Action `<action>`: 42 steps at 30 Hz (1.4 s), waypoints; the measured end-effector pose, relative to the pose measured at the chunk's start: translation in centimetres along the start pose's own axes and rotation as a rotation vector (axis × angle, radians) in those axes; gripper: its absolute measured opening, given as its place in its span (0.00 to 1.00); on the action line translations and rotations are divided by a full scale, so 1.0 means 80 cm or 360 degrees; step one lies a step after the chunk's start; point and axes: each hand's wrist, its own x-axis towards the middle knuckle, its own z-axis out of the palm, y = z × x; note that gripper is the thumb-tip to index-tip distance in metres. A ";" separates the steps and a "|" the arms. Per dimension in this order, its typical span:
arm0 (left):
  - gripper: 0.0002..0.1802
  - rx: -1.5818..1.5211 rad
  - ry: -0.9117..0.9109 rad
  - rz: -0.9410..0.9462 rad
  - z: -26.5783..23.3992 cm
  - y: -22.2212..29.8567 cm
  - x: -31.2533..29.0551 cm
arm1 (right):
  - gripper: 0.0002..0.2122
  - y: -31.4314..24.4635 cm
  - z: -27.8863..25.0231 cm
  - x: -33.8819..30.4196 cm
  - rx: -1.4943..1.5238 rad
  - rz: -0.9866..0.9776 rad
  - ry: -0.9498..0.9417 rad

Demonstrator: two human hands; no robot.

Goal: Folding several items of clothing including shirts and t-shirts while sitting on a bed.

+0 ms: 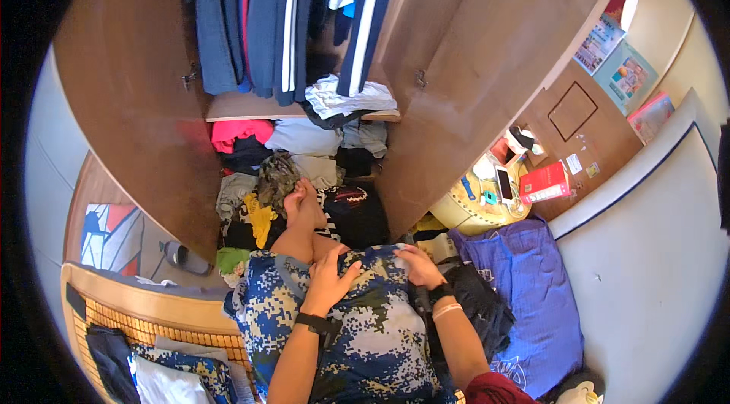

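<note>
A blue, white and olive camouflage garment (372,313) lies spread over my lap; its exact kind does not show. My left hand (328,282) rests on its upper part, thumb apart from the fingers, a dark band on the wrist. At the garment's upper right edge, my right hand (420,266) has its fingers curled around the cloth. My bare feet (304,202) rest on the pile of clothes in the wardrobe's bottom. Beside my right forearm lies a crumpled black garment (479,309).
The wardrobe doors (137,100) stand open on both sides, with trousers (266,24) hanging inside. Folded clothes (175,373) sit on a bamboo mat at lower left. A purple-blue garment (532,297) lies at right, below a yellow stool (471,210) bearing a phone (504,185).
</note>
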 end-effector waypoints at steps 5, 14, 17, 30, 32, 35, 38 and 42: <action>0.33 0.0198 0.0066 0.0279 -0.002 0.008 0.001 | 0.20 -0.039 -0.040 -0.035 0.0025 -0.0307 0.0152; 0.48 0.0423 -0.0241 0.0331 0.010 0.034 -0.026 | 0.31 -0.106 -0.024 -0.093 -0.0402 -0.0114 0.0057; 0.51 0.0396 -0.0299 0.0261 0.007 0.033 -0.023 | 0.29 -0.109 -0.010 -0.101 -0.0503 -0.0396 0.0140; 0.57 -0.1591 -0.0391 -0.1185 -0.053 0.013 0.012 | 0.43 -0.118 0.209 -0.276 -0.1354 -0.0525 -0.0937; 0.63 -0.1612 -0.0740 -0.0926 -0.073 -0.005 0.017 | 0.40 -0.125 0.192 -0.278 -0.1998 -0.0734 -0.1166; 0.38 -0.1691 -0.0578 -0.0951 -0.088 0.045 0.008 | 0.37 -0.105 0.154 -0.266 -0.2395 -0.0958 -0.0646; 0.30 -0.1597 -0.0669 -0.0752 -0.092 0.028 0.004 | 0.40 -0.075 0.146 -0.263 -0.2446 -0.1132 -0.0302; 0.36 -0.2051 -0.0861 -0.0551 -0.096 0.037 0.006 | 0.42 -0.036 0.137 -0.256 -0.2118 -0.1025 -0.0334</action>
